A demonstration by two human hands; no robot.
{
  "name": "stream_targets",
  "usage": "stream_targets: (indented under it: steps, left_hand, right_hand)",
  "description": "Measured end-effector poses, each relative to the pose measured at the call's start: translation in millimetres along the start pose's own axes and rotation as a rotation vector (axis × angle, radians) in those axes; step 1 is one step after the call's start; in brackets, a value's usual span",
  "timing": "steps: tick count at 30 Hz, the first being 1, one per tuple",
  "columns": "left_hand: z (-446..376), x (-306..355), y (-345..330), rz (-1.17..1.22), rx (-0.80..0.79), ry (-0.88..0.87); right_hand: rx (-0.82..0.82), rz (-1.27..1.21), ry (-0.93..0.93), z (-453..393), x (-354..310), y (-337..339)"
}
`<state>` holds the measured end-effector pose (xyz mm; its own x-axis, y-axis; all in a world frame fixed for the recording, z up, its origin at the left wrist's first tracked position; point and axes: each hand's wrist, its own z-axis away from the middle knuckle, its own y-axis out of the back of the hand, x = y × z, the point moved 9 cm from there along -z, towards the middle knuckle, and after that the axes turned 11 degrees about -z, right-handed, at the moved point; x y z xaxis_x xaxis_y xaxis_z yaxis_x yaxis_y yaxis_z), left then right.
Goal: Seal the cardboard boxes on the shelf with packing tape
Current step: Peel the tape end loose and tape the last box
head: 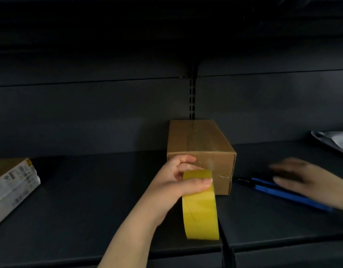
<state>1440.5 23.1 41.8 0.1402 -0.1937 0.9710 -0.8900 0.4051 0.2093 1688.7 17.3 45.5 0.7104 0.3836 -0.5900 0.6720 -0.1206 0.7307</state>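
- Cardboard box (200, 151) stands closed on the dark metal shelf (89, 200), about mid-frame, its back end toward the slotted upright (192, 97) of the rear panel; a glossy strip of clear tape runs along its top seam and down the near face.
- Left hand (176, 182) has its grip closed on a yellow roll of packing tape (199, 206), thumb on the roll's outer face and fingers curled through the top, holding it upright just in front of the box's near face.
- Right hand (306, 176) is blurred, fingers stretched out flat over a blue-handled cutter (279, 190) that lies on the shelf right of the box; its grip is open.
- Printed flat package (14, 188) lies tilted at the left edge.
- Grey plastic mailer (335, 140) lies at the right edge.
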Motion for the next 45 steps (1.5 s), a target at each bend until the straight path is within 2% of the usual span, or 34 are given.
stream_targets:
  steps: [1, 2, 3, 5, 6, 8, 10, 15, 18, 20, 21, 22, 25, 27, 28, 30, 31, 34, 40, 41, 43, 45]
  left_hand:
    - [1, 1, -1, -0.002, -0.003, 0.002]
    - [1, 1, -1, -0.005, -0.004, 0.0]
    - [1, 2, -1, -0.005, -0.002, 0.007]
    - [1, 2, -1, 0.006, 0.004, 0.021]
    - [1, 1, -1, 0.013, 0.0, 0.022]
    - [4, 0, -1, 0.011, -0.003, 0.03]
    - [5, -1, 0, 0.023, -0.002, 0.044]
    - [8, -4, 2, 0.036, 0.003, 0.093]
    - [5, -8, -1, 0.064, -0.065, 0.127]
    - [23, -20, -2, 0.167, -0.155, 0.063]
    - [32, -21, -4, 0.21, -0.181, 0.092]
    - [38, -22, -4, 0.177, -0.215, 0.124]
    - [48, -3, 14, 0.016, -0.149, 0.145]
    - [55, 8, 57, -0.107, 0.057, 0.107]
    - [54, 10, 80, -0.24, 0.163, 0.107]
    - [48, 12, 124, -0.616, 0.356, 0.214]
    - [43, 9, 140, -0.794, 0.395, 0.306]
    - [11, -12, 160, -1.14, 0.325, 0.512]
    - [-31, -60, 148, -1.288, 0.157, 0.711]
    - [-32, -62, 146, -1.283, 0.161, 0.718]
    - [-32, -53, 142, -1.286, 0.227, 0.621]
    - [-21, -27, 135, -1.258, 0.41, 0.325]
  right_hand:
    - [0.079, -0.053, -0.007, -7, -11, 15]
    - [0.073, -0.064, 0.012, -17, -35, 14]
    - [0.101, -0.106, 0.139, -28, -64, 11]
    - [0.035, -0.043, 0.283, -48, -114, -13]
    - [-0.043, 0.019, 0.285, -61, -131, -31]
    - [-0.18, 0.142, 0.209, -80, -135, -61]
    - [-0.242, 0.166, 0.156, -88, -129, -75]
    - [-0.244, 0.13, 0.157, -93, -120, -76]
    - [-0.261, 0.152, 0.16, -92, -120, -78]
    - [-0.253, 0.206, 0.162, -92, -119, -79]
    - [-0.246, 0.226, 0.164, -93, -118, -79]
    - [-0.244, 0.235, 0.158, -93, -118, -79]
    - [-0.233, 0.238, 0.162, -91, -122, -77]
    - [-0.246, 0.22, 0.172, -84, -128, -77]
    - [-0.259, 0.193, 0.186, -79, -132, -77]
    - [-0.295, 0.134, 0.233, -65, -144, -81]
    - [-0.313, 0.117, 0.252, -57, -150, -84]
    - [-0.335, 0.141, 0.283, -42, -165, -89]
    - [-0.313, 0.229, 0.3, -33, -171, -88]
    - [-0.307, 0.239, 0.301, -32, -172, -88]
    - [-0.299, 0.271, 0.301, -30, -173, -89]
    - [-0.204, 0.254, 0.311, -26, -175, -78]
